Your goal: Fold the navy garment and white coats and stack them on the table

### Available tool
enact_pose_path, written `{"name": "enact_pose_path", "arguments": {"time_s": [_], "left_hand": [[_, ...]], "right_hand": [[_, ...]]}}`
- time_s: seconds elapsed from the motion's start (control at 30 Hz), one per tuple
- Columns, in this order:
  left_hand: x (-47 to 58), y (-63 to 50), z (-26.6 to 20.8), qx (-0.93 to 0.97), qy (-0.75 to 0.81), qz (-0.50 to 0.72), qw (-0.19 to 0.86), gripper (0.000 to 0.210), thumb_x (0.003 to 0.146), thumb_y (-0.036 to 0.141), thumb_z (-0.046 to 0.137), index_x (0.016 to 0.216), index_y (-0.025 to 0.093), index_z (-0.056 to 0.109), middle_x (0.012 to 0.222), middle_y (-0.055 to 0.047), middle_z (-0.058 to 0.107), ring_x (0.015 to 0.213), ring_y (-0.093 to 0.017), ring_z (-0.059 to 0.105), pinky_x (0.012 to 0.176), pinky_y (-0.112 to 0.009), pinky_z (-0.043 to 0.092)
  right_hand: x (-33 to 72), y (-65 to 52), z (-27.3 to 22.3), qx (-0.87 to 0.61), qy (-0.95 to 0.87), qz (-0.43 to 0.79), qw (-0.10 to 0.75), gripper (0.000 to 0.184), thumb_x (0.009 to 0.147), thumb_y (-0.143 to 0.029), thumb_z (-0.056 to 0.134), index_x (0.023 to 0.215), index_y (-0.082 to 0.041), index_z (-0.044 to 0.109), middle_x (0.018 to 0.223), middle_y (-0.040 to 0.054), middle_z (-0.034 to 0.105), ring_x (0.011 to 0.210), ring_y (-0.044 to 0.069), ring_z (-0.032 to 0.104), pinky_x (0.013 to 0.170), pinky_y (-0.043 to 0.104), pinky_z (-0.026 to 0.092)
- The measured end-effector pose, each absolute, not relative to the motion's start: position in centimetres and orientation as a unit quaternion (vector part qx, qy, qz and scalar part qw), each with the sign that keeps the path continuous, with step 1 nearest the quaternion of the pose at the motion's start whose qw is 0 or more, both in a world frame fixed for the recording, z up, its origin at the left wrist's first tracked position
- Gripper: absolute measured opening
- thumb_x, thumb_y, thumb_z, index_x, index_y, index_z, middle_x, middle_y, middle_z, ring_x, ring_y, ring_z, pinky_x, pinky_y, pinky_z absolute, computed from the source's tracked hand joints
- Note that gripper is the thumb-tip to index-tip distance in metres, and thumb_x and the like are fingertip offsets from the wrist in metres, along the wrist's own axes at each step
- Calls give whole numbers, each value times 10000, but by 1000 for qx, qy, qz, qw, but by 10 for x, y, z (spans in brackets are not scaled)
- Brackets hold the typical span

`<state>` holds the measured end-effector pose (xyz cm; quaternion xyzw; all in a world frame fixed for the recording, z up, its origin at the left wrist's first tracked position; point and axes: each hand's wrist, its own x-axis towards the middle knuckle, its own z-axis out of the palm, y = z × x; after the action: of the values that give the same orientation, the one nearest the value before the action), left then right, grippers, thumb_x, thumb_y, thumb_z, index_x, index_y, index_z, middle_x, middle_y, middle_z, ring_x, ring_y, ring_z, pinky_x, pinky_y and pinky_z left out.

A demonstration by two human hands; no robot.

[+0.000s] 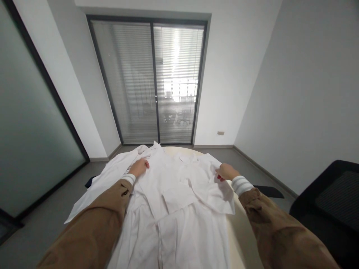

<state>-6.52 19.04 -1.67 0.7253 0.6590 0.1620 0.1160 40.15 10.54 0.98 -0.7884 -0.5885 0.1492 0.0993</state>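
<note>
A white coat (179, 194), creased and loosely spread, covers most of a round pale table and hangs over its near edge. Its collar end lies at the far side, and a sleeve (95, 190) trails off to the left. My left hand (138, 167) is closed on the fabric at the upper left, fingertips curled under and partly hidden. On the opposite side my right hand (227, 172) pinches the cloth near the table's right edge. A folded-over part of the coat lies between the hands, its corner pointing toward the lower right.
The pale tabletop (238, 224) shows along the right side. A black mesh chair (331, 198) stands at the right, and another dark chair part (267, 191) shows beside the table. Beyond are a glass door with blinds (155, 82), white walls and a frosted panel (30, 112) at left.
</note>
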Motion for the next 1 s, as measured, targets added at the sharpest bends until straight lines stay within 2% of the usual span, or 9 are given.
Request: {"name": "enact_pose_path", "arguments": {"time_s": [0.07,0.17,0.33,0.43,0.57,0.67,0.8,0.9,1.0], "left_hand": [[-66,187,-16,732,647,177,118,272,844,144,485,937,212,731,1039,-64,744,1025,-227,674,950,-312,469],[-67,183,-18,729,647,191,117,321,874,162,451,1054,184,716,1114,-84,726,1090,-230,653,990,-320,456],[-73,168,-23,726,647,197,119,393,847,227,548,1230,167,608,1314,-114,631,1241,-242,568,1079,-330,388],[-75,153,-27,713,662,200,118,628,832,315,616,1407,141,433,1385,-176,553,1275,-291,535,1074,-377,389],[-73,130,-34,677,696,207,118,991,752,431,715,1514,114,167,1432,-259,432,1305,-352,495,1027,-411,419],[-69,117,-38,678,696,196,131,1082,723,395,744,1526,132,68,1427,-265,396,1265,-350,531,1005,-402,428],[-65,110,-37,695,685,168,139,999,721,310,722,1506,126,133,1416,-252,413,1232,-328,562,1007,-374,425],[-66,110,-34,704,680,154,137,894,717,267,699,1477,135,247,1404,-232,449,1214,-308,579,1003,-347,430],[-68,111,-31,716,671,141,133,774,719,220,674,1427,137,371,1348,-205,528,1185,-284,605,1006,-324,431]], "right_hand": [[402,113,19,-802,-571,114,133,286,923,-301,522,927,-104,729,847,190,746,816,251,720,748,311,507],[402,122,30,-800,-556,65,214,414,947,-284,467,1285,-65,565,1138,240,698,1055,296,676,873,357,489],[391,113,22,-724,-637,100,245,638,929,-241,511,1507,-99,283,1395,200,567,1205,262,606,1015,352,432],[382,95,13,-704,-670,95,217,596,905,-250,558,1458,-101,393,1434,198,527,1268,282,549,1081,376,377],[352,59,11,-676,-710,0,197,381,867,-243,608,1239,-155,616,1341,150,582,1277,289,490,1094,394,349],[305,19,12,-611,-759,-27,221,241,863,-309,635,1064,-182,673,1202,128,628,1231,296,484,1077,442,345],[235,-48,12,-438,-863,61,243,353,842,-457,676,1092,-211,639,1171,89,630,1150,259,517,1023,420,374],[197,-91,2,-341,-916,120,174,549,747,-665,685,1081,-230,648,1070,67,666,1098,273,549,1015,441,359],[170,-115,-18,-323,-936,102,100,658,682,-757,656,1026,-196,664,965,86,689,967,286,599,1022,508,342]]}}
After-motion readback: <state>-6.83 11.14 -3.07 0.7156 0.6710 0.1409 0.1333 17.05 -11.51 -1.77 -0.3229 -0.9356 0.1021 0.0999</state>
